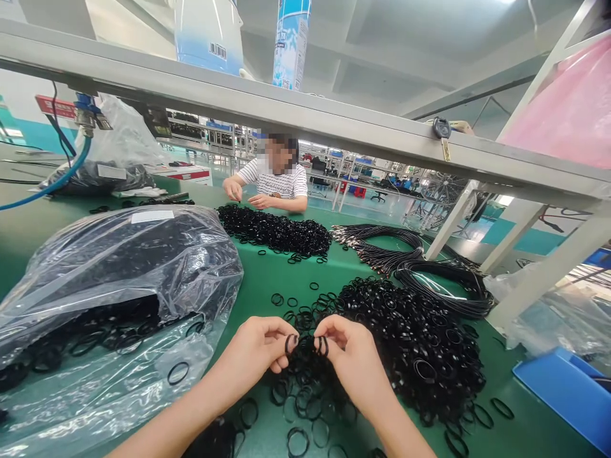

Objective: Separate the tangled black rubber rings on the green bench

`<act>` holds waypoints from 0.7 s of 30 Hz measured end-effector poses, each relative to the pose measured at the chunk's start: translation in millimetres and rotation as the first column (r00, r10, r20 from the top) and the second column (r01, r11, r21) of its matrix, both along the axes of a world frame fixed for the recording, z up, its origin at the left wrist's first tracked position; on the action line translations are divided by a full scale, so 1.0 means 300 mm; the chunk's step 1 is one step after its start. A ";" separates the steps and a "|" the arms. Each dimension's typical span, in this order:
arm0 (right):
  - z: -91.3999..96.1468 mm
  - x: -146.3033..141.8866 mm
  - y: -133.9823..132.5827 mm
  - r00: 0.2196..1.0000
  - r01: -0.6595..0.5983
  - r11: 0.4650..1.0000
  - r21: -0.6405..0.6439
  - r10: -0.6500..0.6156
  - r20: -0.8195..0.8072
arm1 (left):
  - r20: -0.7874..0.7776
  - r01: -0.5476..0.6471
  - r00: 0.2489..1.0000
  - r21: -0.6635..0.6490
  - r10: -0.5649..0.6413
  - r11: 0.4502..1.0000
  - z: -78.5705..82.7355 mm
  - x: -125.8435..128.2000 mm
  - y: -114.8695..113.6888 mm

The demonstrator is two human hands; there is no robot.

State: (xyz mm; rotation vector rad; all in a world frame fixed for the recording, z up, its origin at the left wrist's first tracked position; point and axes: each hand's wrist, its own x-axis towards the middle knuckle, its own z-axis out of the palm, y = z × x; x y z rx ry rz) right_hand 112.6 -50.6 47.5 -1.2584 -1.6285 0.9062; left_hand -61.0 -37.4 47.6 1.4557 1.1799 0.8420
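Observation:
Just in front of me, my left hand (pixel 260 346) pinches a small black ring (pixel 287 344) between thumb and fingers. My right hand (pixel 351 346), a short gap away, is closed on black rings (pixel 325 345) at its fingertips; two bands show there. Under and beyond both hands spreads a large heap of loose black rings (pixel 415 343) on the green tabletop (pixel 267 270). Single rings (pixel 298 441) lie scattered below my wrists. To the left, a clear plastic bag (pixel 191 254) holds many more black rings, some showing at its mouth.
A co-worker (pixel 281 178) sits across the table, hands at a second ring pile (pixel 281 230). Coiled black cables (pixel 429 273) lie at right, near a blue bin (pixel 563 394). A metal shelf beam (pixel 305 105) crosses overhead, with a key (pixel 443 137) hanging from it.

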 end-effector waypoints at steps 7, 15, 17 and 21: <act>0.024 0.059 0.013 0.961 -0.018 0.994 0.107 -0.013 0.277 | -0.093 0.034 0.995 0.048 -0.030 0.998 0.016 -0.008 0.006; 0.023 -0.003 -0.025 0.941 -0.131 0.964 0.233 0.047 0.336 | -0.222 0.128 0.970 0.127 -0.097 0.984 0.004 -0.005 -0.001; 0.021 0.005 -0.021 0.919 -0.061 0.955 0.290 -0.060 0.390 | -0.261 0.109 0.963 0.161 -0.064 0.981 -0.005 -0.017 0.006; 0.014 0.001 -0.038 0.883 -0.101 0.948 0.300 -0.054 0.467 | -0.347 0.115 0.938 0.269 -0.015 0.956 -0.015 -0.047 0.027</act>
